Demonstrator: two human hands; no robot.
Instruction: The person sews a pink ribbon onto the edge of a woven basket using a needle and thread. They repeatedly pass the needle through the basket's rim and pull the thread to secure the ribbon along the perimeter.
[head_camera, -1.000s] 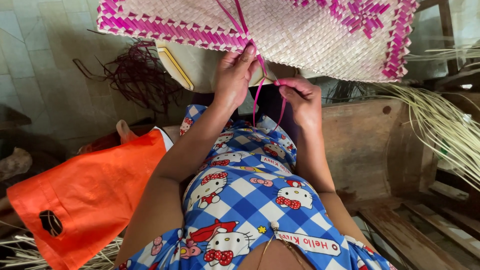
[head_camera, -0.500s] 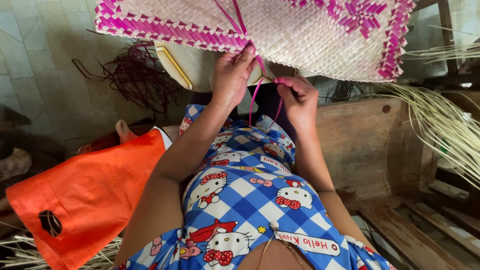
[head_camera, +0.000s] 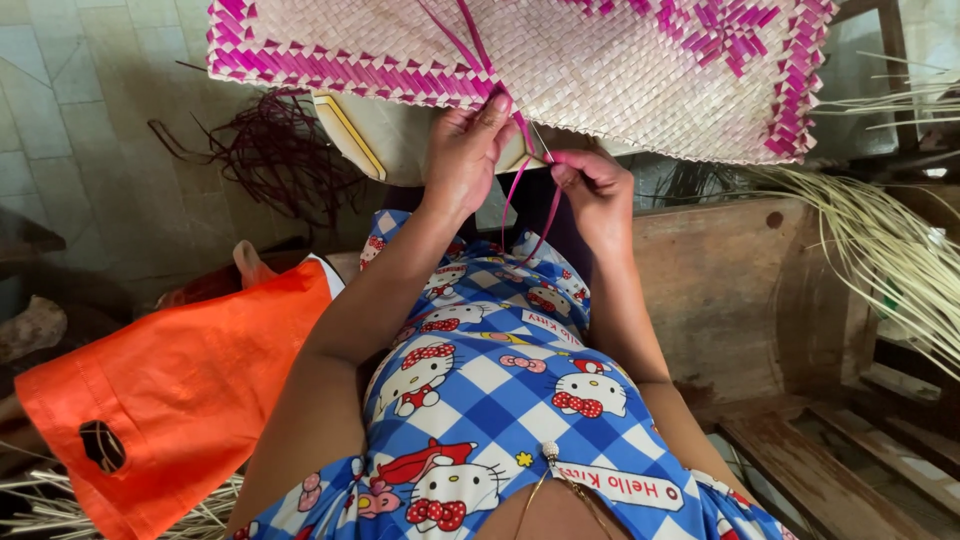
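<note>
A: Closest to the camera: blue checked dress (head_camera: 480, 400) with cartoon cats, orange bag (head_camera: 190, 390) lying just left of it, pale dry strips (head_camera: 60, 510) poking out underneath.

B: And the hands?

A: Further out. Left hand (head_camera: 465, 155) pinched narrow on the pink strands (head_camera: 520, 190) right at the mat's near edge. Right hand (head_camera: 595, 190) curled shut just beside it, gripping the same pink strands where they loop down between both hands.

B: Mat itself?

A: Woven mat (head_camera: 600, 70), pale with a pink zigzag border, stretched across the top of view, touching the left fingertips. Bundle of pale reeds (head_camera: 880, 250) fanning out on the right over a wooden bench (head_camera: 720, 290). Dark tangle of fibres (head_camera: 270, 160) on the tiled floor, far left.
</note>
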